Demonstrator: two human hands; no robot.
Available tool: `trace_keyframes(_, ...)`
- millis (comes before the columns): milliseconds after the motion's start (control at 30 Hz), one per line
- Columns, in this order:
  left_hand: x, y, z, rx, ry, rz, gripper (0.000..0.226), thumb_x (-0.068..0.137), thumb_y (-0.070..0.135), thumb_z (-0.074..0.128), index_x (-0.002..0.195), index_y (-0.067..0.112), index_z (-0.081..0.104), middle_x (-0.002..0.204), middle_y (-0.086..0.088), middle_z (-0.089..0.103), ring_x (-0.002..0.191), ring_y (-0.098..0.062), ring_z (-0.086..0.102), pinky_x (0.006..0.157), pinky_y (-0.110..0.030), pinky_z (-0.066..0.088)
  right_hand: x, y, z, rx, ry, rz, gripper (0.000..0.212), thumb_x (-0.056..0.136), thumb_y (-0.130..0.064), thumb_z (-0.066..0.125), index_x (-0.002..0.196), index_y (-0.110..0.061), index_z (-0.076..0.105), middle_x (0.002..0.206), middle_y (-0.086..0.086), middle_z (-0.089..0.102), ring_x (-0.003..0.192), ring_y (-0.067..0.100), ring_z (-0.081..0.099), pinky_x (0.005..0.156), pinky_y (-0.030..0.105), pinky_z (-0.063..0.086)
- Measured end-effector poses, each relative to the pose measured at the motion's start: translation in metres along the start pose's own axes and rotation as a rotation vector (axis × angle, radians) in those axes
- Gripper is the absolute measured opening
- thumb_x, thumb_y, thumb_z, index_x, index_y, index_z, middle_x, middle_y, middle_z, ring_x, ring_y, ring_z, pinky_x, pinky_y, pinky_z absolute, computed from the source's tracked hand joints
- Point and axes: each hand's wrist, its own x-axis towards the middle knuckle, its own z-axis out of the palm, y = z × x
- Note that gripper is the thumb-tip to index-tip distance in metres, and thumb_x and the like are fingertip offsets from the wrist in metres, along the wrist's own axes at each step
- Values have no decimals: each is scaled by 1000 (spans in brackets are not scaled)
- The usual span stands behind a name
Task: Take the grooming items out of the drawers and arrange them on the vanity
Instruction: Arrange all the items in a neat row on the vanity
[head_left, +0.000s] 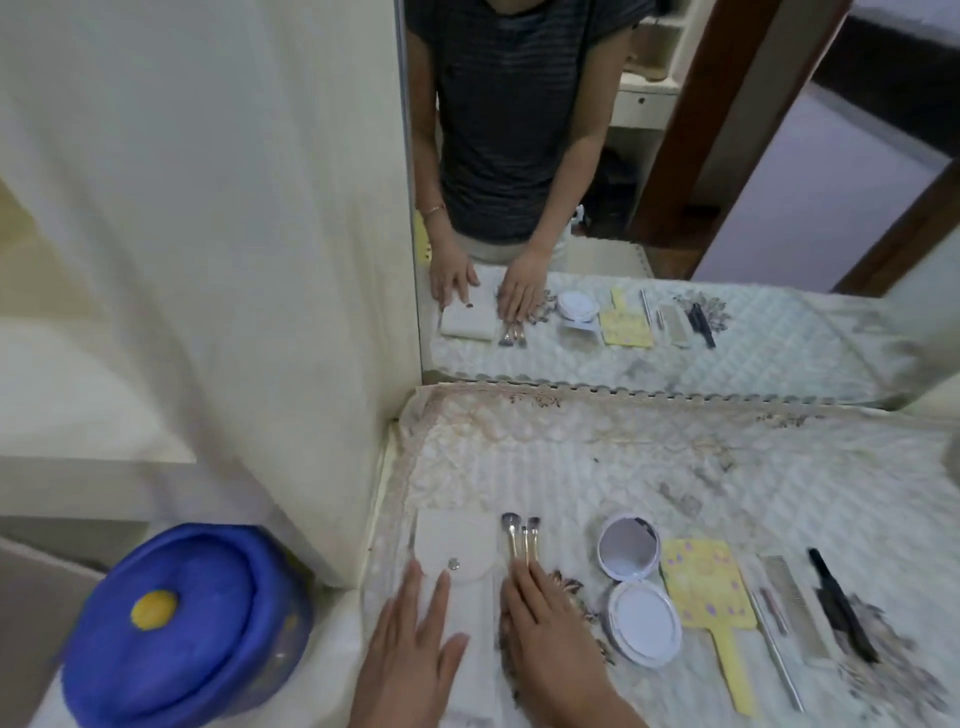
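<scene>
White quilted cloth (597, 467) is covering the vanity, and the grooming items are lying on it in a row. The left hand (415, 639) is resting flat with spread fingers on the cream pouch (457, 545) at 7 o'clock. The right hand (550, 634), fingers pressed together, is lying on the handles of three small brushes (521, 535) just beside the pouch. Toward 4 o'clock are lying the open compact (634, 587), yellow hand mirror (706, 587), metal comb (795, 597) and black comb (836, 603)
</scene>
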Motion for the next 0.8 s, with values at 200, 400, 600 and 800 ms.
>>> trace_keyframes(200, 0, 18, 14, -36, 92, 79, 54, 93, 51, 8, 135, 20, 24, 157, -1, -12, 116, -19, 58, 107, -25, 21, -30, 10, 1, 20, 238, 61, 46, 98, -12, 11, 141, -18, 28, 158, 0, -5, 145, 15, -1, 114, 25, 9)
trace_keyframes(400, 3, 33, 21, 9, 11, 60, 56, 92, 52, 10, 139, 23, 20, 157, -3, -14, 144, -9, -10, 115, -21, -7, -40, 23, 5, -56, 275, 137, 53, 92, -8, 15, 145, -16, 18, 157, -3, -10, 144, 12, -5, 115, 23, -2)
trace_keyframes(600, 2, 54, 30, 16, 46, 34, 60, 91, 55, 8, 145, 27, 8, 156, 0, -15, 142, -5, -15, 114, -19, -9, -37, 26, -7, -89, 277, 110, 79, 77, -17, 34, 145, -15, -5, 158, -4, 0, 143, 8, -11, 114, 27, 0)
trace_keyframes(800, 4, 70, 32, 1, 66, -49, 54, 87, 50, 24, 124, 15, 43, 144, -14, 20, 143, -20, 2, 116, -24, -6, -37, 39, -9, -103, 282, 77, 70, 80, -16, 32, 146, -19, 10, 156, -3, -16, 143, 9, -11, 116, 29, -5)
